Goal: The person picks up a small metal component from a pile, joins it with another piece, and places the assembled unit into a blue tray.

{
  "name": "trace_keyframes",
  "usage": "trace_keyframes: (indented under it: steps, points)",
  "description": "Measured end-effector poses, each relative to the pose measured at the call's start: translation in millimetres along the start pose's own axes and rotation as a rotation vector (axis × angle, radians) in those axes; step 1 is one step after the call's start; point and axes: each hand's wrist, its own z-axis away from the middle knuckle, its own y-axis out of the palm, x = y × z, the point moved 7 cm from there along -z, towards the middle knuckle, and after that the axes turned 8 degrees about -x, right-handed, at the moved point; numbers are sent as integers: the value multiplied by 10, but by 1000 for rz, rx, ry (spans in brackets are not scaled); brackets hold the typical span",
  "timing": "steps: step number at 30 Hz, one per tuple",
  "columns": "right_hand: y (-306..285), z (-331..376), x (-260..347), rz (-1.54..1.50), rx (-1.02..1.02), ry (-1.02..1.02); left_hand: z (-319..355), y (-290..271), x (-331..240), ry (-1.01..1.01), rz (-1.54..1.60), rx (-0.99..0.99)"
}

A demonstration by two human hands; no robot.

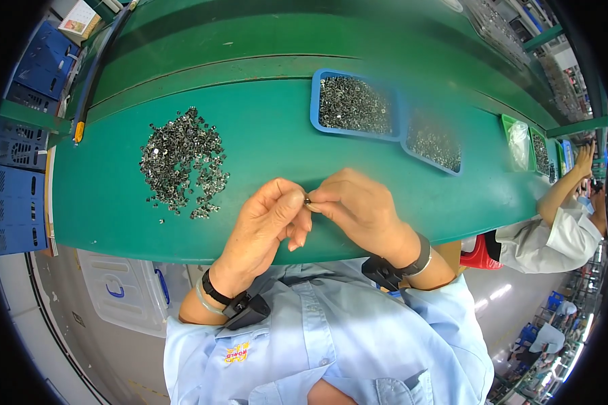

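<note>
My left hand (275,214) and my right hand (355,202) meet above the near edge of the green table. Thumbs and fingertips of both pinch a tiny dark metal part (307,201), mostly covered by the fingers, so its exact kind does not show. Left of my hands, a loose pile of small shiny metal parts (175,158) lies spread on the tabletop. Beyond my right hand stands a blue tray (314,101) filled with similar parts. A second blue tray (434,165) with more of them touches its right corner and looks blurred.
The green table (108,223) curves around me. Farther right are a green tray (508,125) with a clear bag and a co-worker's arm (564,185). Blue crates (17,209) are stacked at left. A lidded clear plastic box (125,290) sits below the table's left edge.
</note>
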Motion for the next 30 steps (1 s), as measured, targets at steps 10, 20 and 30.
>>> trace_keyframes:
  steps: [10,20,30]
  points:
    - [46,49,20,18,27,-22,-16,-16,30,3,44,17]
    - [37,69,-24,-32,-25,67,0,-19,28,10,-24,-6]
    - [83,201,-286,-559,-35,479,18,30,-39,84,-81,15]
